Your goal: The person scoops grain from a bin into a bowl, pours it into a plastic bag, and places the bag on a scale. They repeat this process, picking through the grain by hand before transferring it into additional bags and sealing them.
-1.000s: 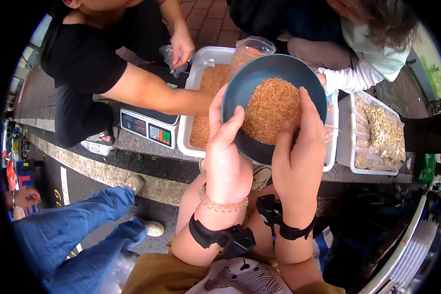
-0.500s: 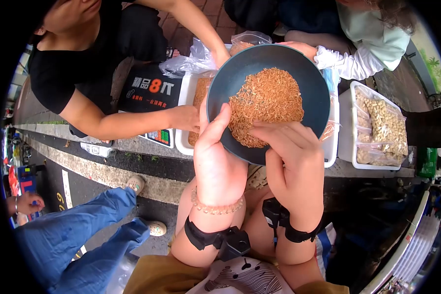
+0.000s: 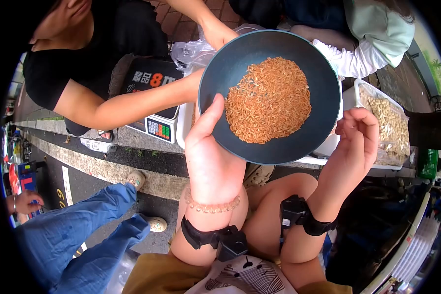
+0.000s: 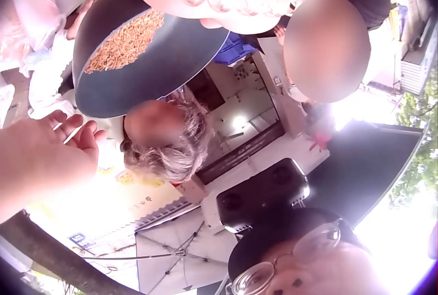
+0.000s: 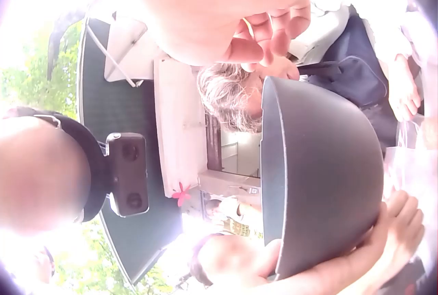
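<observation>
A dark blue-grey bowl [image 3: 324, 78] is held up in front of me, tilted so that its inside shows in the head view. Reddish-brown husked grains [image 3: 269, 100], like brown rice, lie heaped in its middle. My left hand [image 3: 213, 157] grips the bowl from the near left, thumb over the rim and fingers underneath. In the right wrist view the outer wall of the bowl [image 5: 332, 172] rests against those fingers. Off the right side of the bowl is my right hand [image 3: 353, 142], palm turned inward, fingers loosely bent and holding nothing.
A person in black [image 3: 59, 68] reaches across a digital scale [image 3: 159, 128] toward a white tub behind the bowl. At right stands another white tub with bagged pale nuts [image 3: 393, 120]. A person with white sleeves [image 3: 362, 59] sits beyond. Blue-trousered legs [image 3: 93, 220] extend at left.
My right hand has left the grains and moved right, outside the bowl. The bowl has come closer and higher in view. The person in black has leaned back, reaching with both arms behind the bowl.
</observation>
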Motion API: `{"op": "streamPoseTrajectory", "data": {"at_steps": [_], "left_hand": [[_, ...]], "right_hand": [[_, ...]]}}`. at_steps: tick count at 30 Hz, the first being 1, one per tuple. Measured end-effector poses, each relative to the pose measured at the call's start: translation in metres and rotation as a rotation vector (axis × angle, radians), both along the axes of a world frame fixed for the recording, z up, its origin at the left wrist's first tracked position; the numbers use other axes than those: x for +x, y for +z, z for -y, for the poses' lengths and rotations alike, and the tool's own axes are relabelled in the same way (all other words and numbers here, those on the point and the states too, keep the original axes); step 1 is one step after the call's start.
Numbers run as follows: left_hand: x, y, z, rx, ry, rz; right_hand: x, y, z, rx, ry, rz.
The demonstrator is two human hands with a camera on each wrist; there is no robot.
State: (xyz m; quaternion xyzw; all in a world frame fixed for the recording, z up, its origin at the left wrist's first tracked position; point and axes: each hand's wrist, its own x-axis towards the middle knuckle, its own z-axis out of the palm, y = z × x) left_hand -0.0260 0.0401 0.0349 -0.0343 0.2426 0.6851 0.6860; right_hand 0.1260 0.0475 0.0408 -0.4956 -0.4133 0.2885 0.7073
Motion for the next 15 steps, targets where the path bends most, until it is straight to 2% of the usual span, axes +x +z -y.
{"op": "streamPoseTrajectory", "data": {"at_steps": [1,3,5,15], "left_hand": [[0.0,0.0,0.0,-0.005,0.002,-0.006],[-0.001,0.001,0.001,0.023,-0.038,0.027],[-0.001,0.002,0.002,0.051,-0.079,0.061],[0.004,0.002,0.001,0.072,-0.068,0.032]], "right_hand": [[0.002,-0.001,-0.001,-0.02,0.023,-0.112],[0.005,-0.003,0.0,-0.056,0.063,-0.109],[0.006,-0.002,-0.002,-0.064,0.154,-0.225],[0.007,-0.004,-0.001,-0.063,0.212,-0.245]]}}
